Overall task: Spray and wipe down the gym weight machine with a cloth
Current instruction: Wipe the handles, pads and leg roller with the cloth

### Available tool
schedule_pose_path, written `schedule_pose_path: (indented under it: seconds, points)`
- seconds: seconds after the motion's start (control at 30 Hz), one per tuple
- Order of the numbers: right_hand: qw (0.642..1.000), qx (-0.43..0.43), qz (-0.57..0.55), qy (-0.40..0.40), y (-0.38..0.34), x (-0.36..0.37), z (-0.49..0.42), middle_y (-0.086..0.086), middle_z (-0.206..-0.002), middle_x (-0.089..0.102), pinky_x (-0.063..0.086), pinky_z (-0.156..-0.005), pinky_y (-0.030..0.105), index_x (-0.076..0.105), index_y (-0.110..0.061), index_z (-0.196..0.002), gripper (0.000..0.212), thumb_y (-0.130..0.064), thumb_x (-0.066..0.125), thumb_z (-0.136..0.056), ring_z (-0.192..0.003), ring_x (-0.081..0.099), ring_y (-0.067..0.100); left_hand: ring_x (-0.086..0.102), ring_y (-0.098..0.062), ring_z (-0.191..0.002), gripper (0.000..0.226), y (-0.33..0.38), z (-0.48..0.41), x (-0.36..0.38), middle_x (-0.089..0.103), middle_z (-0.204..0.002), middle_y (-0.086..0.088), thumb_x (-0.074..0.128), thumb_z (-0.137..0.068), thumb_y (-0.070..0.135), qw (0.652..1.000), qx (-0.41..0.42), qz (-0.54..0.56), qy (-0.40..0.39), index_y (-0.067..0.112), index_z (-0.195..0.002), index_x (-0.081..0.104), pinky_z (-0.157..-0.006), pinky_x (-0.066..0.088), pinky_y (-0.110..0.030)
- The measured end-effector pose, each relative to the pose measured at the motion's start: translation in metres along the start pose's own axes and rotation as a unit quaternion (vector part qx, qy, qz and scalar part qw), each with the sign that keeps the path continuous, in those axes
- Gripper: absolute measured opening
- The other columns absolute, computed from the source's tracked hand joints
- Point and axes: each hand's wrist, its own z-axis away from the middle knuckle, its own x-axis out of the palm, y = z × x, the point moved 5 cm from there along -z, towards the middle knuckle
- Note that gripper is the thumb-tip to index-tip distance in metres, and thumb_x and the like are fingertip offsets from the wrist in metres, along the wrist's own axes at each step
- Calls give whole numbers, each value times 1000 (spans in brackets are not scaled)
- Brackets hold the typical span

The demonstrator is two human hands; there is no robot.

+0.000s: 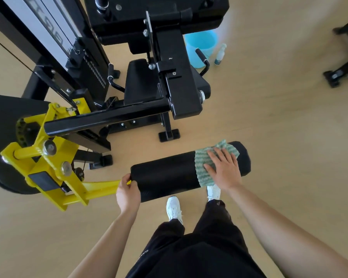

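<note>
A black padded roller point(169, 173) of the weight machine point(169, 81) lies crosswise in front of me, fixed to a yellow lever arm point(54, 177). My right hand point(223, 171) presses a green-and-white cloth point(205, 159) flat on the roller's right part, fingers straight. My left hand point(128, 192) grips the roller's left end, fingers curled round its edge. A spray bottle point(220, 55) stands on the floor far off, beside the machine's seat.
A light blue bucket point(202, 47) sits on the floor next to the spray bottle. The machine's black frame and weight stack point(54, 37) fill the upper left. Another machine's black feet point(342, 73) show at the right edge. My white shoes point(174, 208) stand under the roller.
</note>
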Motion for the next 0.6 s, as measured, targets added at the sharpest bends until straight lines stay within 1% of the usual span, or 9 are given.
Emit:
schedule_pose_path:
  seconds: [0.13,0.2,0.23,0.33,0.4,0.5,0.6]
  points:
    - [991,133,-23,26,40,-11,3,0,-173,9,0,-129,49,22,-30,-163,68,-63,21,-104,-160,-2,27,60,-28,-108,38,3,0,0,65,-127,-7,48,-99,12,1000,8,-5,8,19,-135,61,-92,51,-43]
    - [985,165,-47,23,29,-7,2,2,-173,2,-1,-128,53,18,-29,-164,67,-59,18,-105,-159,-9,32,61,-28,-110,37,4,-1,-1,66,-126,-5,50,-99,13,1000,4,-7,10,19,-133,63,-95,52,-44]
    - [985,161,-55,19,16,-3,0,2,-173,0,-4,-128,55,16,-29,-164,65,-57,16,-106,-158,-12,35,62,-28,-110,36,4,-2,-2,68,-125,-6,50,-99,14,1000,1,-6,10,19,-132,64,-95,53,-45]
    - [995,91,-48,-7,-40,8,-5,-3,-173,0,-14,-123,59,14,-34,-164,59,-51,10,-107,-158,-13,36,63,-29,-110,34,5,-4,-5,69,-122,-5,53,-98,15,1000,-10,-2,7,18,-128,67,-97,54,-48]
    - [998,26,-36,-34,-80,13,-5,-6,-173,4,-17,-120,60,16,-36,-163,56,-50,13,-108,-158,-10,34,63,-28,-109,33,5,-5,-6,70,-120,-4,53,-97,14,1000,-7,-4,2,18,-127,67,-97,54,-47]
    - [994,-82,-25,-68,-139,24,0,-8,-172,12,-14,-121,64,24,-35,-161,53,-49,23,-110,-159,-6,33,63,-26,-102,33,6,-3,-8,71,-114,-2,54,-96,11,1000,5,-4,-8,19,-124,69,-89,53,-40]
    - [976,-186,-20,-115,-194,34,9,-11,-173,8,-15,-120,64,22,-36,-162,53,-48,25,-110,-159,-9,31,63,-24,-95,30,5,-1,-12,72,-106,0,54,-94,8,1000,3,6,-18,20,-116,71,-78,47,-33]
